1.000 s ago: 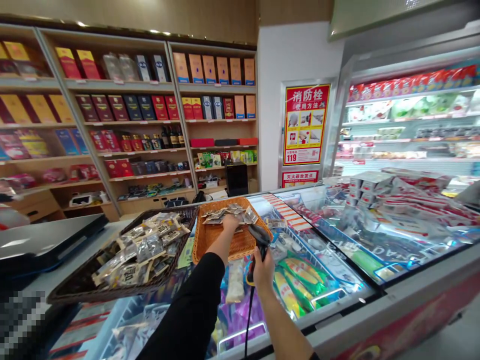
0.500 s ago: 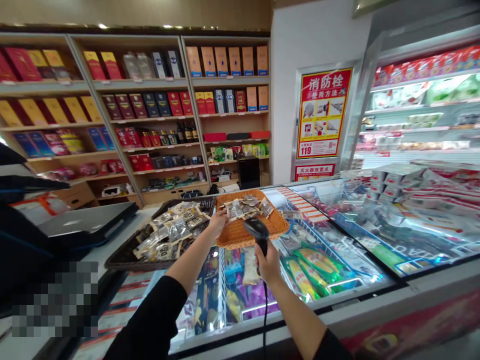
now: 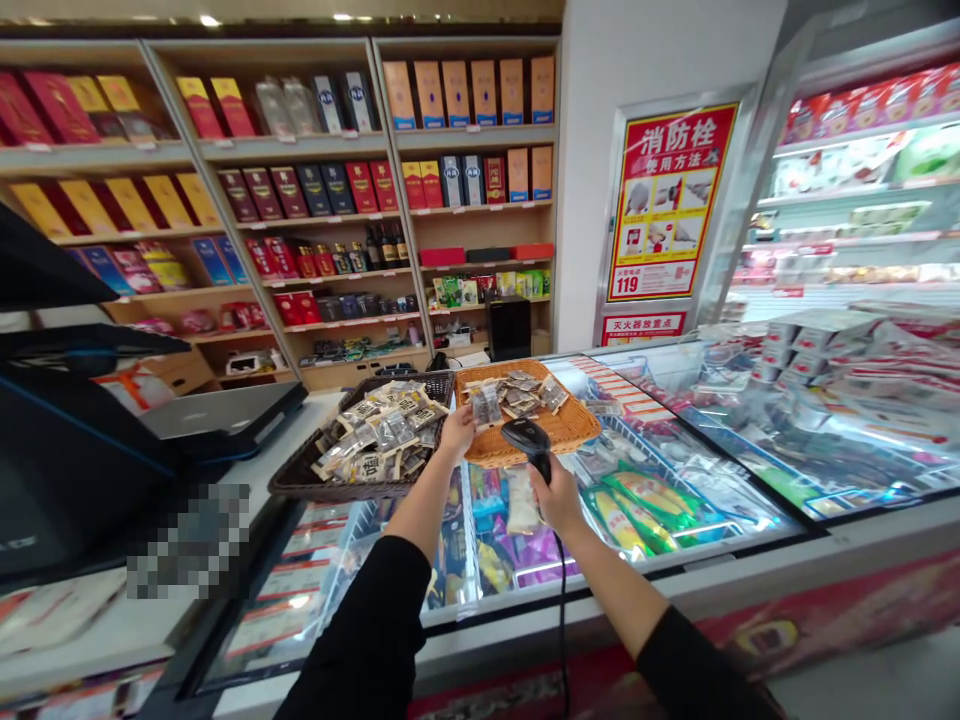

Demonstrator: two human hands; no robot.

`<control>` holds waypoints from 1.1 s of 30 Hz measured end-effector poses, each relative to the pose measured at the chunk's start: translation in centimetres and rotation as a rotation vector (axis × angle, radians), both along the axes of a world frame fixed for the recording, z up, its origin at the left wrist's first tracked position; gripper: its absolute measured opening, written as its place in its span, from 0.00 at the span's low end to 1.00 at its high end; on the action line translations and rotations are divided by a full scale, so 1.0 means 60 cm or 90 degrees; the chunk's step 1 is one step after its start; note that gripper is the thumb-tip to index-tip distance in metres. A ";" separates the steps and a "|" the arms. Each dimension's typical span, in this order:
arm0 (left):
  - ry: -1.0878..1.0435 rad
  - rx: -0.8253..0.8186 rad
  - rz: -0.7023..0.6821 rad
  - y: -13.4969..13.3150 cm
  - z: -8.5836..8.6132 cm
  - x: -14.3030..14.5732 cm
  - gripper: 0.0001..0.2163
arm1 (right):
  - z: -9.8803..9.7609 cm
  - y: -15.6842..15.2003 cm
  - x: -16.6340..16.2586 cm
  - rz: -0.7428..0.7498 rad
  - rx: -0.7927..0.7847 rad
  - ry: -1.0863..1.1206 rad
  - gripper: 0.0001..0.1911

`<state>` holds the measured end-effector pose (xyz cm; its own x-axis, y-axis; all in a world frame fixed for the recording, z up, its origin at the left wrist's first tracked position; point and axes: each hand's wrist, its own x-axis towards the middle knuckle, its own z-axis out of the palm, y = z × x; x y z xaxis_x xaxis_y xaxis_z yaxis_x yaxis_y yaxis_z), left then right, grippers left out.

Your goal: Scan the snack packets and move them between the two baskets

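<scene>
My right hand (image 3: 557, 492) is closed around the handle of a black barcode scanner (image 3: 527, 438), whose head points away over the orange wicker basket (image 3: 577, 425). A black cord hangs from the scanner's handle. My left hand (image 3: 457, 434) pinches a small clear-and-tan snack packet (image 3: 486, 402) at the near left side of that basket. More packets (image 3: 521, 388) of the same look lie loose in the orange basket. Left of it, a dark brown basket (image 3: 300, 480) holds a heap of similar packets (image 3: 386, 430).
Both baskets rest on a glass-topped freezer (image 3: 675, 590) filled with packaged food. A dark checkout machine (image 3: 75, 440) and a grey flat device (image 3: 225, 410) stand at left. Shelves (image 3: 292, 225) of boxes line the back wall; a refrigerated display (image 3: 862, 200) stands at right.
My left hand has lifted a packet slightly, so it now stands up facing the scanner. The camera view has shifted, moving the scene right and somewhat upward. The right hand still grips the scanner.
</scene>
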<state>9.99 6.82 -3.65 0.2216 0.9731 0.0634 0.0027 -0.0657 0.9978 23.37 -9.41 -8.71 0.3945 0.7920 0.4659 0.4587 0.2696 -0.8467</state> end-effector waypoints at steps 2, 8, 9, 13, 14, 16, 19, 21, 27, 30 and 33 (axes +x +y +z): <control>0.004 0.014 0.000 0.000 -0.002 -0.001 0.20 | 0.000 0.000 -0.001 0.000 0.001 0.000 0.16; -0.007 0.034 -0.027 -0.004 -0.002 -0.002 0.20 | -0.001 0.000 -0.003 0.014 -0.006 -0.003 0.16; -0.013 0.035 -0.032 -0.005 -0.002 -0.002 0.19 | -0.001 0.000 -0.003 0.018 -0.008 -0.006 0.16; -0.018 0.043 -0.032 -0.010 0.000 -0.004 0.19 | 0.003 -0.003 -0.005 0.018 -0.006 -0.001 0.16; -0.012 0.048 -0.030 -0.011 0.001 -0.004 0.18 | 0.005 -0.004 -0.005 0.016 -0.004 0.004 0.17; -0.001 0.056 -0.025 -0.012 0.001 -0.004 0.19 | 0.009 -0.007 -0.007 0.010 0.000 0.013 0.17; -0.011 0.052 -0.013 -0.013 0.001 -0.006 0.19 | 0.011 -0.008 -0.009 0.006 0.000 0.012 0.18; -0.027 0.047 -0.007 -0.012 -0.001 -0.006 0.19 | 0.010 -0.007 -0.010 0.009 -0.007 0.005 0.18; 0.011 0.093 0.008 -0.015 -0.002 0.006 0.21 | 0.001 -0.004 -0.010 0.032 0.002 0.007 0.16; 0.094 0.211 0.086 -0.025 0.024 -0.009 0.21 | 0.002 -0.007 -0.009 0.057 -0.001 0.031 0.15; 0.225 0.344 0.227 -0.037 0.067 -0.072 0.22 | 0.012 -0.003 -0.010 0.091 -0.011 0.050 0.15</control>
